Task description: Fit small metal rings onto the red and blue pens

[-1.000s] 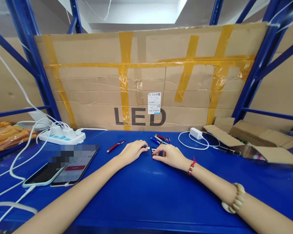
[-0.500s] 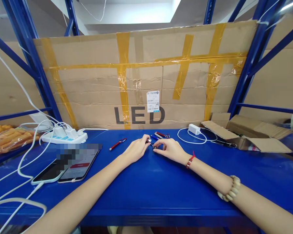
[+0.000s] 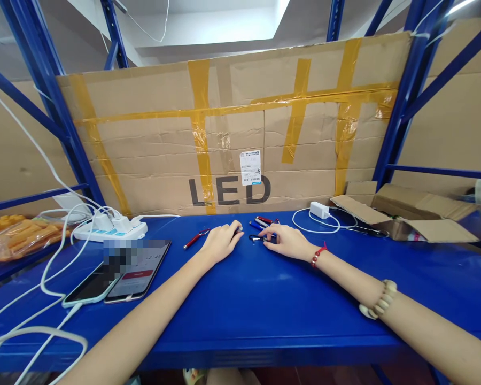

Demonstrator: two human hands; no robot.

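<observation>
My left hand is closed, its thumb and fingertips pinching a small shiny silver object mostly hidden by the fingers. To its right, my right hand has thumb and forefinger curled at the right end of a small, dark, slim object with a light glint. The object's exact kind is too small to make out. Just behind the right fingers lie a blue pen and a red pen, close together. Another red pen rests left of my left hand.
Two phones, a light-edged one and a dark one, lie at left before a white power strip with cables. A white charger and an open cardboard box stand at right. A cardboard panel closes off the back.
My hands have moved apart, the left one slightly left and the right one to the right. The dark slim object has shifted a little right. The view has tilted slightly.
</observation>
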